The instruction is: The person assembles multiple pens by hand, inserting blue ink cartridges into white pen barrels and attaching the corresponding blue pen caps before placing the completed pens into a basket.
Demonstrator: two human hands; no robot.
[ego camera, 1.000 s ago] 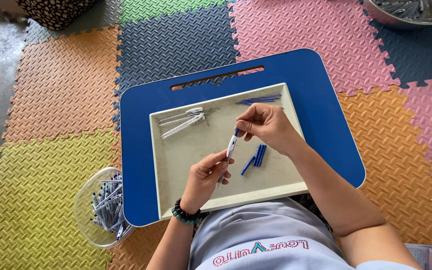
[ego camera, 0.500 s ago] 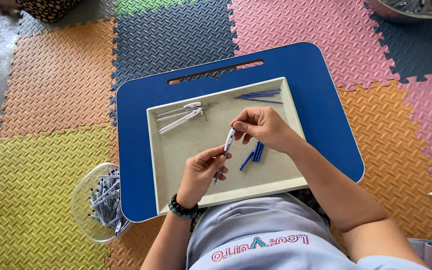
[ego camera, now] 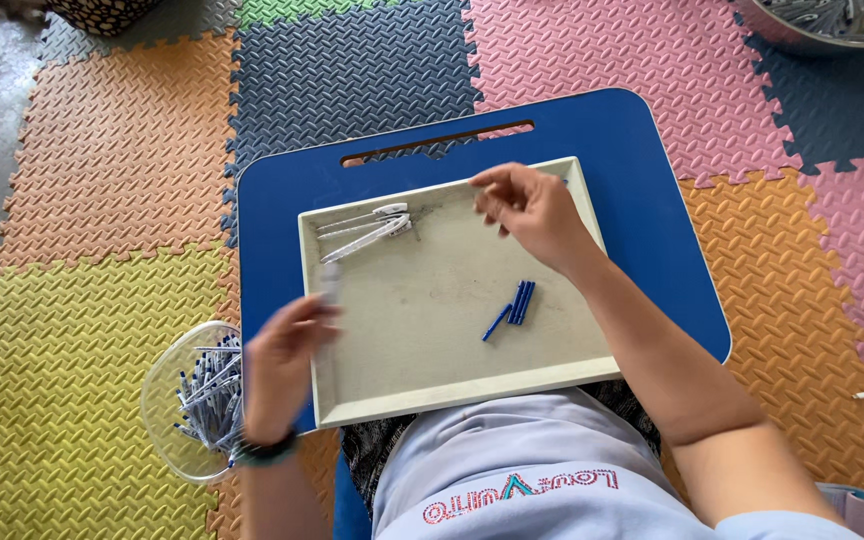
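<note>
Floor: we're over a patchwork of foam mats in orange, yellow, grey-blue and pink, with a blue lap desk across the person's knees and a beige tray set on it.

What just changed: half a second ago both hands met mid-tray around one white pen; now they've split. That reads to us as one pen done and being carried off.

Left hand: over the tray's left edge, just beside the clear bowl, blurred with motion. Its fingers are curled round a pale pen barrel, as far as the blur lets us tell.

Right hand: up at the tray's far right corner, fingers loosely bunched; we cannot tell whether it pinches anything.

White pen bodies: a small fan at the tray's far left, about four.

Blue pieces: short sticks lying mid-tray, three or four, touching one another.

Bowl contents: a heap of finished pens, too many to count.

Far corner: a metal basin, one, partly out of frame.
</note>
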